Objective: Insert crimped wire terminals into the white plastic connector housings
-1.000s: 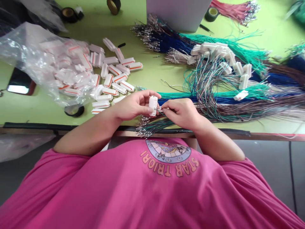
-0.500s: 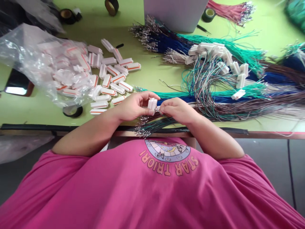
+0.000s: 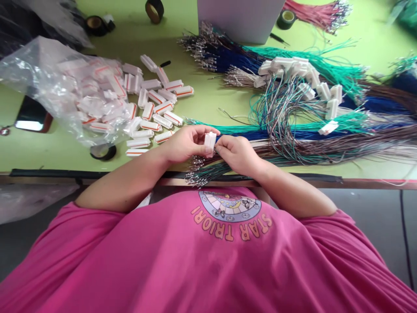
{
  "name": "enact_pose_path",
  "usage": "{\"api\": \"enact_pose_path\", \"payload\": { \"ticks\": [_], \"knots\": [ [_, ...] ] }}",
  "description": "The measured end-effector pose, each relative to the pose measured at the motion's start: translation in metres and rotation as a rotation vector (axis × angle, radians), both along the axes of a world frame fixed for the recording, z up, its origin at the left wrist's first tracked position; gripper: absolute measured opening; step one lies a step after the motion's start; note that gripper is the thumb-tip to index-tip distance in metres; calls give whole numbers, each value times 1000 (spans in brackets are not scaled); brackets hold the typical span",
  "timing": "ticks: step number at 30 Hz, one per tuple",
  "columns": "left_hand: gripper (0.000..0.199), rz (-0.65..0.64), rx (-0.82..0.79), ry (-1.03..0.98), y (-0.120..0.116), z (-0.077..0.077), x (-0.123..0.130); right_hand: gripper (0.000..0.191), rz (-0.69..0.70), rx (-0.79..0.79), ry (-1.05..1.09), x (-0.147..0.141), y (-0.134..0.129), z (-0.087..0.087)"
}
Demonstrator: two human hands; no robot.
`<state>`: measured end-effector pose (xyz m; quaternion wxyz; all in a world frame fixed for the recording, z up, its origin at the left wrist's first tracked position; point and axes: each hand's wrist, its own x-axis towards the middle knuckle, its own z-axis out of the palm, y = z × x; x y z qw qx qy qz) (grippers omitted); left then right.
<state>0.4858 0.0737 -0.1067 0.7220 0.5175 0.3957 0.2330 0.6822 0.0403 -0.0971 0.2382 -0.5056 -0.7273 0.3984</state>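
A white connector housing (image 3: pixel 210 142) is gripped between the thumb and fingers of my left hand (image 3: pixel 186 145), near the table's front edge. My right hand (image 3: pixel 240 154) is pinched closed at the housing's right side, its fingertips touching or almost touching it. What the pinch holds is too small to make out; it may be a wire end. Below both hands lies a bundle of dark green wires with metal terminals (image 3: pixel 197 176). Blue wires (image 3: pixel 243 134) and bright green wires (image 3: pixel 234 128) run just behind my hands toward the right.
Loose white housings (image 3: pixel 163 108), several with orange strips, lie left, beside a clear plastic bag (image 3: pixel 42 65) of more. Wired housings (image 3: pixel 299 69) sit on tangled wires at right. A grey box (image 3: pixel 239 19), tape rolls (image 3: pixel 154 11) and a phone (image 3: pixel 32 115) are also on the table.
The housing in my left hand has turned slightly, showing more of its broad side. My right fingertips have shifted a little left, closer to it. The whole view has moved slightly.
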Motion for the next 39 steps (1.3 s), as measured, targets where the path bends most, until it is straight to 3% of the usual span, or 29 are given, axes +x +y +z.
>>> {"api": "enact_pose_path", "payload": {
  "ticks": [6, 10, 14, 17, 21, 27, 31, 36, 39],
  "knots": [
    [55, -75, 61, 77, 1, 6, -5, 24, 183, -117, 32, 32, 23, 6],
    [53, -292, 205, 343, 2, 19, -13, 21, 136, 144, -156, 55, 39, 4],
    [55, -467, 407, 631, 1, 32, -15, 25, 364, 234, -496, 46, 34, -1],
    [55, -517, 418, 675, 0, 34, -14, 29, 416, 265, -598, 36, 28, -2],
    [51, -471, 369, 592, 1, 33, -15, 27, 436, 244, -509, 36, 29, 1],
    [50, -407, 343, 546, 3, 34, -15, 19, 311, 170, -434, 39, 31, -1],
    [50, -309, 239, 375, 1, 30, -16, 24, 270, 101, -369, 43, 34, 0],
    [47, -189, 190, 206, 2, 24, -17, 21, 4, 100, -130, 55, 37, 9],
    [50, -165, 163, 164, 3, 18, -14, 19, 66, 24, 34, 51, 32, 13]
  ]
}}
